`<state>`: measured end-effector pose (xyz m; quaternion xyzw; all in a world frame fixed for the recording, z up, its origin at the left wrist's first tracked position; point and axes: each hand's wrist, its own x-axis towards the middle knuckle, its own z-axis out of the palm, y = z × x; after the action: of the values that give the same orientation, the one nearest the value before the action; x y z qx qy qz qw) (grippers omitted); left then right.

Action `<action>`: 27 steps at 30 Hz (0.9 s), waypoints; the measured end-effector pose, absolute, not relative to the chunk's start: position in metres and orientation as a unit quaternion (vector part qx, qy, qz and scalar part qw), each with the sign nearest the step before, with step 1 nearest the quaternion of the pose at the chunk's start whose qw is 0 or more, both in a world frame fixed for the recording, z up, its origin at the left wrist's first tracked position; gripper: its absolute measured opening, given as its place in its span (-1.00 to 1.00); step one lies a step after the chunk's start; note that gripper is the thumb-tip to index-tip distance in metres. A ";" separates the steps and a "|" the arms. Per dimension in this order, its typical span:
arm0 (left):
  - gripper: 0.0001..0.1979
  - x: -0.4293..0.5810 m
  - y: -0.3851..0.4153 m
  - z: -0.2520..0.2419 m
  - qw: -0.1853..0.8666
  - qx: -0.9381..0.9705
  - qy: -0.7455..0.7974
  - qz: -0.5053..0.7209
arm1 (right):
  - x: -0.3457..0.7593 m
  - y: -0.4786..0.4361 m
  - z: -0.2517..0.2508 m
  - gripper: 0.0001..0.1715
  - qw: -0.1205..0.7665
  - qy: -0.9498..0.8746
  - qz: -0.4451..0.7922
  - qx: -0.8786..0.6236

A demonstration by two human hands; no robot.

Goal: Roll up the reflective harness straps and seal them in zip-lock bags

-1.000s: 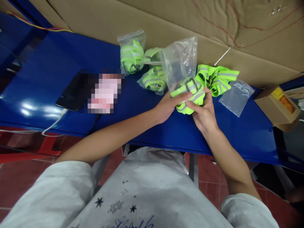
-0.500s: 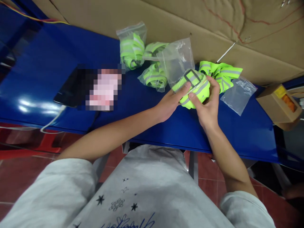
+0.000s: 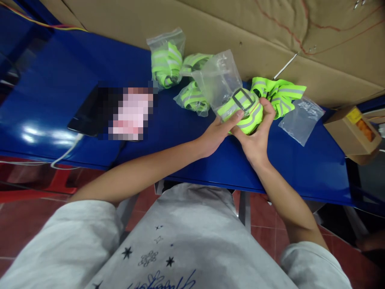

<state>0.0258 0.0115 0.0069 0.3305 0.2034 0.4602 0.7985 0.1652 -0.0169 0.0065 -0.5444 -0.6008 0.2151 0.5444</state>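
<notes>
A rolled-up reflective strap, neon yellow-green with grey stripes and a black buckle, is gripped between both hands above the blue table. My left hand holds its left side, thumb on top near the buckle. My right hand wraps round its right and near side, fingers curled behind. A clear plastic bag rises behind the roll on the left; how far it covers the strap I cannot tell. Just beyond my right hand lies a loose heap of the same strap.
Bagged rolls of strap lie at the back of the blue table. A flat clear bag and a small cardboard box are at the right. A black phone with a white cable lies left. Cardboard borders the back.
My right hand has shifted left round the roll, its thumb now lower and closer to my left hand. The roll has tilted slightly, and the clear bag behind it leans further left.
</notes>
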 end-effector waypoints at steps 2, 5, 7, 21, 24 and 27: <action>-0.43 0.025 0.012 0.008 0.794 0.332 0.199 0.469 | 0.162 -0.019 0.011 0.12 0.535 -0.602 0.293 -0.515; -0.46 0.023 0.016 0.009 0.779 0.333 0.205 0.490 | 0.160 -0.017 0.012 -0.06 0.529 -0.570 0.416 -0.470; -0.51 0.022 0.017 0.008 0.773 0.329 0.219 0.495 | 0.162 -0.014 0.008 -0.13 0.550 -0.543 0.411 -0.483; -0.46 0.017 0.022 0.008 0.734 0.374 0.257 0.505 | 0.163 -0.020 0.001 -0.37 0.560 -0.551 0.329 -0.524; -0.51 0.010 0.027 0.014 0.736 0.367 0.255 0.508 | 0.162 -0.021 0.007 -0.51 0.566 -0.505 0.428 -0.492; -0.50 0.008 0.030 0.012 0.741 0.372 0.264 0.493 | 0.169 -0.014 0.002 -0.47 0.571 -0.434 0.496 -0.489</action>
<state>0.0084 0.0296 0.0124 0.3724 0.2641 0.4929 0.7407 0.1689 -0.0144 0.0016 -0.4894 -0.4340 0.4965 0.5707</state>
